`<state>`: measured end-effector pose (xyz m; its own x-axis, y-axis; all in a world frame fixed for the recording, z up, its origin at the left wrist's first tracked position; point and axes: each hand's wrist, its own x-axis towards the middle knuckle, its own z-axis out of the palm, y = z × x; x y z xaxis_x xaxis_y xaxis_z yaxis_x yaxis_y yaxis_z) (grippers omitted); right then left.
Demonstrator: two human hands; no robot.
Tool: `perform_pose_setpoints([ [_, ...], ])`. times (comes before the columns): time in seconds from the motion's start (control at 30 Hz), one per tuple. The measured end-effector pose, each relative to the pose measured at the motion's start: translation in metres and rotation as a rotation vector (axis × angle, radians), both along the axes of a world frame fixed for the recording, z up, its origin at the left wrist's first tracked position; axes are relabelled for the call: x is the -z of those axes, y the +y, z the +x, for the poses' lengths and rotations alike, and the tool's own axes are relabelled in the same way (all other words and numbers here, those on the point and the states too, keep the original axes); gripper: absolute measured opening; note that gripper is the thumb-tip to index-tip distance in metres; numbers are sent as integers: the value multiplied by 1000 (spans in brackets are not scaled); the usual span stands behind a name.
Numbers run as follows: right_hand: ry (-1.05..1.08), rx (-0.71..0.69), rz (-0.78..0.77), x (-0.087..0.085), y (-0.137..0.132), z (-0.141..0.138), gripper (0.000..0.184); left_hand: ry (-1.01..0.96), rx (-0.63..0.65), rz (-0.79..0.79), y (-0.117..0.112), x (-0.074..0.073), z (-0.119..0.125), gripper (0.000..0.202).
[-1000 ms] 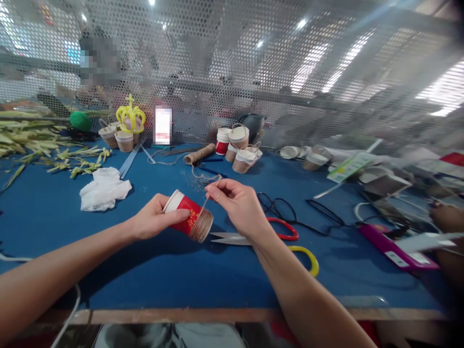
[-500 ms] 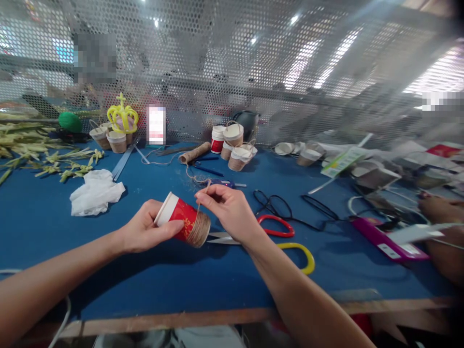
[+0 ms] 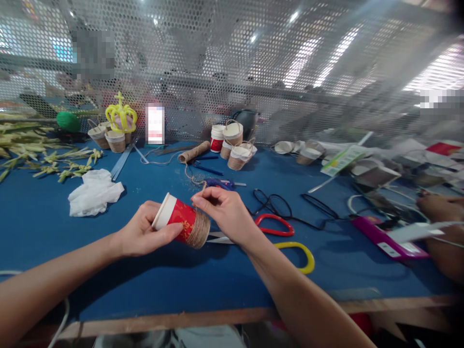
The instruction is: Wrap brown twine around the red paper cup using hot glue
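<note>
A red and white paper cup (image 3: 181, 217) lies tilted in my left hand (image 3: 147, 229), its open white rim toward the left. Brown twine (image 3: 199, 230) is wound round the cup's lower part. My right hand (image 3: 224, 210) pinches the loose run of twine just above the windings. From there the strand leads back to a twine roll (image 3: 195, 152) on the table. Under my right hand lie scissors (image 3: 302, 251) with one red and one yellow handle, their blades partly hidden. A blue glue gun (image 3: 221, 183) rests just behind that hand.
Twine-wrapped cups (image 3: 239, 157) and a dark jug stand by the perforated metal screen. White crumpled cloth (image 3: 94, 193), dried leaves and a yellow crown (image 3: 121, 116) are at left. Black cable, a purple box (image 3: 387, 239) and another person's arm (image 3: 440, 222) are at right.
My right hand has shifted slightly left and down with the twine, closer to the cup. The cup stays in my left hand, nearly unmoved.
</note>
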<state>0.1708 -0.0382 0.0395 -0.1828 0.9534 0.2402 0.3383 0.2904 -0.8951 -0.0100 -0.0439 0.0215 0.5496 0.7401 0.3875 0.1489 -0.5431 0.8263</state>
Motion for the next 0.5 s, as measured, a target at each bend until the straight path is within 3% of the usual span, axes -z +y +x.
perform_pose_setpoints([
  [0.33,12,-52,-83,4,3,-1,16,-40,6,-18,0,1,0,35],
  [0.4,-29,-45,-79,6,5,1,17,-82,-18,-113,1,3,1,34],
  [0.5,-129,31,-34,8,11,5,22,-253,-120,-401,4,4,5,24],
])
